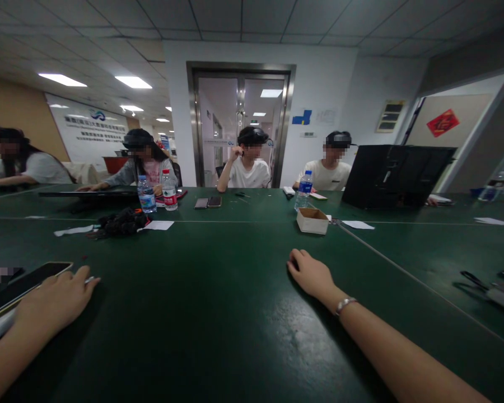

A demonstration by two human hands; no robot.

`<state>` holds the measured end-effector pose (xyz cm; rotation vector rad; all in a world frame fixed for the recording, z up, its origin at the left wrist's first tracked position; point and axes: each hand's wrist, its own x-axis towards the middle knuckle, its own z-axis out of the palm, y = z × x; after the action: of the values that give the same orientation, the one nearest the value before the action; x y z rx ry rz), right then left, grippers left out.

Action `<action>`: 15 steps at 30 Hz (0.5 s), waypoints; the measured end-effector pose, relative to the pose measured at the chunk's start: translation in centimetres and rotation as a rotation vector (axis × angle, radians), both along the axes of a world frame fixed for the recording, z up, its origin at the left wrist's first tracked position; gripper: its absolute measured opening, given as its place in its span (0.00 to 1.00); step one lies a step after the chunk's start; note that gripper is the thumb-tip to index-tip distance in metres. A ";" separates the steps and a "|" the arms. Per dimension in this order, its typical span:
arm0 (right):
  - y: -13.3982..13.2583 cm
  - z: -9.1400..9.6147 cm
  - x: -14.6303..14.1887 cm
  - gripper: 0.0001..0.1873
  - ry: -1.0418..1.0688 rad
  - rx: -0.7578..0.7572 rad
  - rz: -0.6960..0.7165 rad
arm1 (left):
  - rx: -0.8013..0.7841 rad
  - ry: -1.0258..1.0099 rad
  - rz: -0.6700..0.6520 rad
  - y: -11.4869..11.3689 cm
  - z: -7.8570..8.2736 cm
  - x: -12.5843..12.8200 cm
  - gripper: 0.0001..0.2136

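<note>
My left hand (54, 305) lies palm down on the dark green table (218, 313) at the lower left, fingers pressed together over a thin silvery object (91, 278) whose tip pokes out past the fingertips. It touches the near edge of a dark phone (23, 282) lying flat beside it. My right hand (309, 274) rests on the table right of centre with its fingers curled under. Nothing shows in it. A silver bracelet (345, 304) circles that wrist.
A small open cardboard box (312, 220) sits ahead, with water bottles (146, 194), two phones (208, 202), a black tangle (120, 223) and paper slips beyond. A black laptop lid (397, 176) stands far right; dark tools (476, 281) lie at the right edge. Several people sit across the table.
</note>
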<state>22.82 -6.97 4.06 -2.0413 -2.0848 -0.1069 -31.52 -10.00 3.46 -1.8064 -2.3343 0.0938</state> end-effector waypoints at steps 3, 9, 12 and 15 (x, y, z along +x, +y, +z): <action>1.5 -0.1 -4.8 0.09 0.035 0.007 0.160 | 0.014 0.023 0.042 -0.3 0.3 0.6 0.22; 3.2 -0.6 -9.7 0.10 0.093 0.012 0.301 | 0.034 0.068 0.064 -0.7 0.8 1.8 0.22; 3.2 -0.8 -9.3 0.10 0.130 0.021 0.304 | 0.045 0.088 0.069 -0.8 0.9 1.9 0.20; 2.8 -0.8 -8.8 0.10 0.126 0.032 0.317 | 0.082 0.029 0.027 -0.8 0.7 1.6 0.19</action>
<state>14.01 -4.17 3.22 -1.6283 -2.2762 0.0400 -29.96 -10.82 4.15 -1.7241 -2.3074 0.0273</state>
